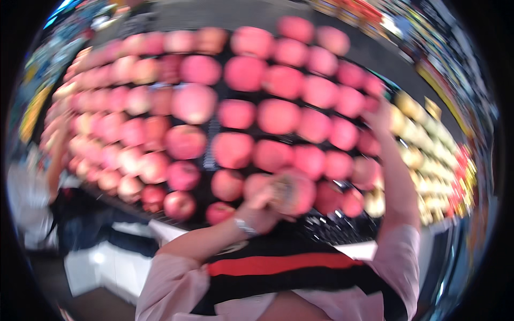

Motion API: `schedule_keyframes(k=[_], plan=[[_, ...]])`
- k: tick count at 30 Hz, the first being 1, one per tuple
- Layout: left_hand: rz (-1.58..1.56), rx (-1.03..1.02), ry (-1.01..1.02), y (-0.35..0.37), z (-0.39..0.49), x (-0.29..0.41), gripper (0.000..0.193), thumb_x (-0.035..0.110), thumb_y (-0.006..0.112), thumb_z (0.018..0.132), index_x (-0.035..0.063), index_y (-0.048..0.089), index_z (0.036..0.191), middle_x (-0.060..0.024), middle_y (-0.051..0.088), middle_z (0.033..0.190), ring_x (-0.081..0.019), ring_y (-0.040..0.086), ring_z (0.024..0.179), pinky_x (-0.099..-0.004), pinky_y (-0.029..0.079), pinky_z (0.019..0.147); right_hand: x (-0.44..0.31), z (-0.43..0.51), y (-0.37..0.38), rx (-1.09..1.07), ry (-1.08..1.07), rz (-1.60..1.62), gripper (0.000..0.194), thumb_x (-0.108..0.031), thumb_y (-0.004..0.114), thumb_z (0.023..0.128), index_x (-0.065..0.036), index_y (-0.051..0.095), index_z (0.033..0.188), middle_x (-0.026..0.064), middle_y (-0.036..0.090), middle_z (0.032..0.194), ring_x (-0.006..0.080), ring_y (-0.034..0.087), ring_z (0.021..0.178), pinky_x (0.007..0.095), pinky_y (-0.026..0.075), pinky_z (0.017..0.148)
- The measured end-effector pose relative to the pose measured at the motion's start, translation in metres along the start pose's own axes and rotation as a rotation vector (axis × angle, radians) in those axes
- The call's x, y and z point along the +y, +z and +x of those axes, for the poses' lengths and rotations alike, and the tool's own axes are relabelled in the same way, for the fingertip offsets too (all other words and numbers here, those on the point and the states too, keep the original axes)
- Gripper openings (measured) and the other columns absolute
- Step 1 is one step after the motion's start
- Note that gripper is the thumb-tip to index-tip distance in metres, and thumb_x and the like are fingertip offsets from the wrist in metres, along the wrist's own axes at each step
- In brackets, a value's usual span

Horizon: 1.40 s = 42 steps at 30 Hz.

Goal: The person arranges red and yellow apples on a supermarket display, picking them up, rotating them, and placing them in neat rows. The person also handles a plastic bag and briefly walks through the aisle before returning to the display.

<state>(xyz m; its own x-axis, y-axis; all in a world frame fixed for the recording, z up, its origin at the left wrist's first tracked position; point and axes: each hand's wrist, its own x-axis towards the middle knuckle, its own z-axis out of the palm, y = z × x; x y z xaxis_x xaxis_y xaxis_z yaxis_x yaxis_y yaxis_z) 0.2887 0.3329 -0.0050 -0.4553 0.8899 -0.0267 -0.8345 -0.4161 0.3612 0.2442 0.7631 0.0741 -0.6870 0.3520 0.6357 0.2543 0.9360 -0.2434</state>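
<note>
My left hand (261, 206), with a pale band at the wrist, is shut on a pink-red apple (303, 194) in front of my chest. A brownish-grey patch shows on that apple, too blurred to make out. My right arm stretches forward to the right end of the apple rows, where my right hand (376, 114) is beside red apples (368, 142). Blur hides its fingers, and whether it grips anything cannot be told. Rows of red and pink apples (279, 116) lie on a black display surface (211, 142) before me.
Pale yellow fruit (417, 136) lies to the right of the apples. At the left, another person's arm (58, 148) reaches to the apples; that person wears a light sleeve (30, 188). Black glossy material (337, 226) runs along the near edge. Blurred colourful goods (457, 60) line the far right.
</note>
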Motion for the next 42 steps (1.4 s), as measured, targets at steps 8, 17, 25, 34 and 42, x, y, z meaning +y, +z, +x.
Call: schedule_keyframes(k=[8, 17, 25, 34, 42], plan=[[-0.047, -0.094, 0.007, -0.017, 0.023, -0.01, 0.062, 0.059, 0.057, 0.09, 0.01, 0.056, 0.128, -0.0102, 0.069, 0.113, -0.0263, 0.068, 0.096, -0.0366, 0.054, 0.073, 0.103, 0.099, 0.045, -0.075, -0.028, -0.098, 0.062, -0.009, 0.067, 0.078, -0.003, 0.051, 0.138, 0.0211, 0.057, 0.133, 0.0387, 0.052, 0.125, 0.0435, 0.042, 0.106], [-0.09, -0.011, 0.071, -0.011, 0.021, 0.0, 0.049, 0.049, 0.06, 0.092, 0.0144, 0.058, 0.126, -0.008, 0.068, 0.111, -0.0276, 0.066, 0.095, -0.0529, 0.05, 0.084, 0.13, 0.136, 0.083, -0.286, 0.125, -0.158, 0.069, -0.021, 0.07, 0.073, -0.01, 0.051, 0.138, 0.0222, 0.055, 0.134, 0.0402, 0.053, 0.123, 0.0469, 0.043, 0.103], [-0.075, 0.135, 0.069, -0.006, 0.011, 0.02, 0.047, 0.042, 0.048, 0.097, 0.0077, 0.055, 0.128, -0.0105, 0.067, 0.112, -0.0284, 0.067, 0.098, -0.0445, 0.056, 0.074, 0.088, 0.121, 0.036, -0.014, 0.232, 0.222, 0.07, -0.042, 0.075, 0.075, -0.003, 0.059, 0.131, 0.0178, 0.066, 0.121, 0.0282, 0.063, 0.111, 0.0372, 0.047, 0.098], [0.05, 0.121, 0.169, 0.002, 0.009, 0.016, 0.077, 0.051, 0.073, 0.082, 0.0097, 0.044, 0.14, -0.0065, 0.063, 0.116, -0.023, 0.067, 0.097, -0.0395, 0.058, 0.069, 0.014, 0.093, 0.006, -0.207, 0.239, 0.027, 0.067, -0.033, 0.078, 0.07, -0.009, 0.059, 0.13, 0.0192, 0.067, 0.117, 0.0326, 0.065, 0.109, 0.0416, 0.05, 0.096], [0.086, -0.064, 0.227, 0.004, 0.01, 0.016, 0.073, 0.042, 0.07, 0.084, 0.0082, 0.041, 0.142, -0.0058, 0.06, 0.122, -0.0191, 0.064, 0.104, -0.0375, 0.058, 0.078, -0.093, 0.037, -0.043, -0.221, -0.041, 0.835, 0.042, -0.015, 0.064, 0.09, 0.0, 0.056, 0.129, 0.0088, 0.062, 0.116, 0.0167, 0.058, 0.109, 0.0312, 0.046, 0.096]])
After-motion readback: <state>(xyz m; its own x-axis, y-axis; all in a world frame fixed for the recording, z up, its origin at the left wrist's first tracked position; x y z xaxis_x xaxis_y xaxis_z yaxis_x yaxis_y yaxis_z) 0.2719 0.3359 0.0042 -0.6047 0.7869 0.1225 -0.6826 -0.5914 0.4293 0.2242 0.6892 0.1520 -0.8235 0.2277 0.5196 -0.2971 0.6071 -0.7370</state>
